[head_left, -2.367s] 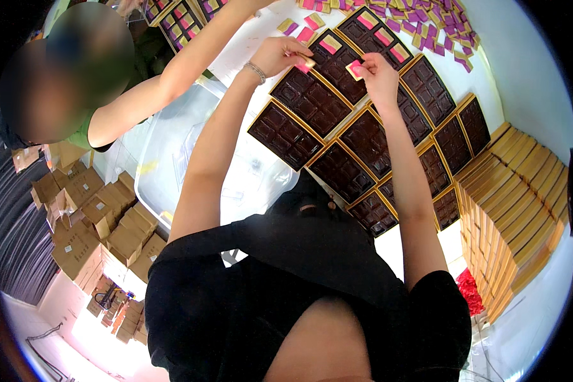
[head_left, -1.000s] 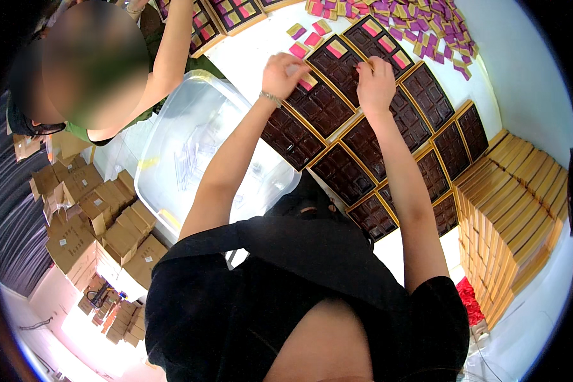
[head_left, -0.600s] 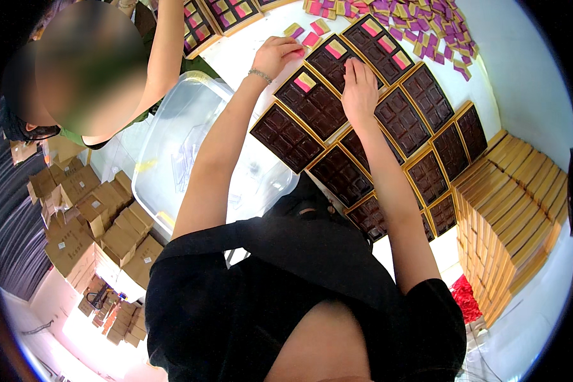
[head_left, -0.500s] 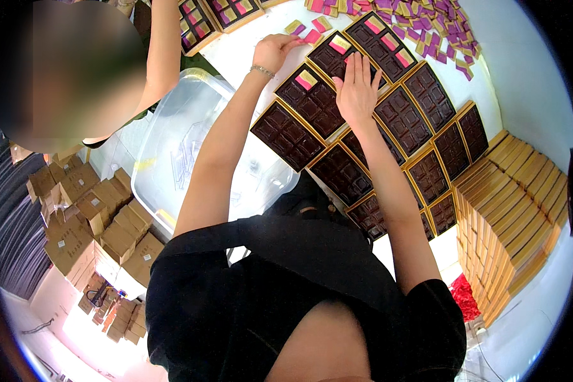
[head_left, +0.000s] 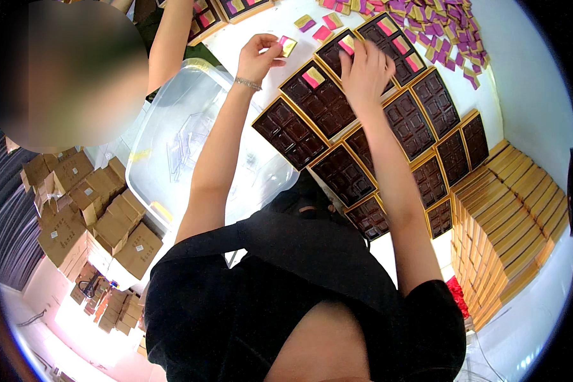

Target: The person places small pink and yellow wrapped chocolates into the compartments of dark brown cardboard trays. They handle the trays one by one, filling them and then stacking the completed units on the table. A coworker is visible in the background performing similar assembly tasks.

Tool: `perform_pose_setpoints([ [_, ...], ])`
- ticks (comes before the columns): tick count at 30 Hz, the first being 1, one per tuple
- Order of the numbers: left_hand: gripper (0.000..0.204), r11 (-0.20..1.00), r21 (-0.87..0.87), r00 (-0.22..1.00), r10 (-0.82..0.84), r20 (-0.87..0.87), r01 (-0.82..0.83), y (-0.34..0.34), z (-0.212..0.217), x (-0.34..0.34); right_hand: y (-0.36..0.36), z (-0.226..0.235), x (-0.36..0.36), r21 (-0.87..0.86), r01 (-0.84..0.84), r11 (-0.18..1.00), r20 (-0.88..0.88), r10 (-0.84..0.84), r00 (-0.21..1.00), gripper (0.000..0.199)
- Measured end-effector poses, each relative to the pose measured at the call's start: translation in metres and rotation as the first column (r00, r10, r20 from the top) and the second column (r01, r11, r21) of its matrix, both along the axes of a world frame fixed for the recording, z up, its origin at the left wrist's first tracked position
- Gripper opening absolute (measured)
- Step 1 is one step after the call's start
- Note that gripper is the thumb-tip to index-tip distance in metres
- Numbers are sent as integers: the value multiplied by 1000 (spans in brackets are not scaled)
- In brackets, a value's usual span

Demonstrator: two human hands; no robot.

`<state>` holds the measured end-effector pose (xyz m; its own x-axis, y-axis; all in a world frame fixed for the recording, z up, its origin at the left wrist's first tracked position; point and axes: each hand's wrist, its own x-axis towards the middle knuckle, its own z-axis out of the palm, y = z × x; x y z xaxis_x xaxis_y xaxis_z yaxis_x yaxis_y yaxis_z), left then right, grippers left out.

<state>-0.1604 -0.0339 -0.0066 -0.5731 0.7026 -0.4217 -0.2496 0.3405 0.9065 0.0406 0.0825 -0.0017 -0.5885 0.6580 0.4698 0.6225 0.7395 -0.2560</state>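
My left hand, a bracelet at its wrist, pinches a small pink-and-gold wrapped piece above the white table. My right hand is over a dark brown compartment tray with a gold rim, its fingers bent and apart. Beside its index finger lies a pink-and-gold piece in that tray; what is under the palm is hidden. A neighbouring tray holds one such piece. The tray at the far right of my hand has several. Nearer trays have bare compartments.
Loose purple, pink and gold pieces are heaped at the far right. Stacked gold-edged trays stand at right. A clear plastic bin sits left, with cardboard boxes beyond. Another person's arm reaches in at far left.
My left hand has lifted a pink-and-gold piece off the table and drawn it leftward. My right hand, flat before on the tray, now has its fingers bent.
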Motion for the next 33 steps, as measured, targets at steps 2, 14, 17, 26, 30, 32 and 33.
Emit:
perform_pose_setpoints([
  [2, 45, 989, 98, 975, 89, 204, -111, -14, 9, 17, 31, 5, -33, -36, -22, 999, 101, 26, 995, 28],
  [14, 13, 997, -64, 836, -76, -543, 49, 0, 23, 115, 77, 13, -68, -379, 101, 920, 166, -39, 985, 42],
  [17, 13, 954, -262, 612, -296, -733, 148, -11, 21, 126, 49, 4, 14, -335, -83, 938, -184, 21, 983, 32],
  [26, 43, 822, -378, 20, -426, -904, 426, -30, 14, 130, -14, -17, 74, -131, 223, 966, 38, -220, 975, 30],
  [30, 68, 644, -586, -143, -604, -784, 491, -45, 13, 126, -20, -26, 76, -116, 197, 973, 71, -190, 979, 34],
  [32, 75, 629, -606, -168, -613, -772, 487, -44, 11, 125, -20, -30, 81, -93, 125, 988, 37, -122, 992, 40],
  [33, 76, 629, -598, -146, -618, -772, 497, -45, 10, 125, -20, -31, 81, -82, 86, 993, 20, -85, 996, 43],
])
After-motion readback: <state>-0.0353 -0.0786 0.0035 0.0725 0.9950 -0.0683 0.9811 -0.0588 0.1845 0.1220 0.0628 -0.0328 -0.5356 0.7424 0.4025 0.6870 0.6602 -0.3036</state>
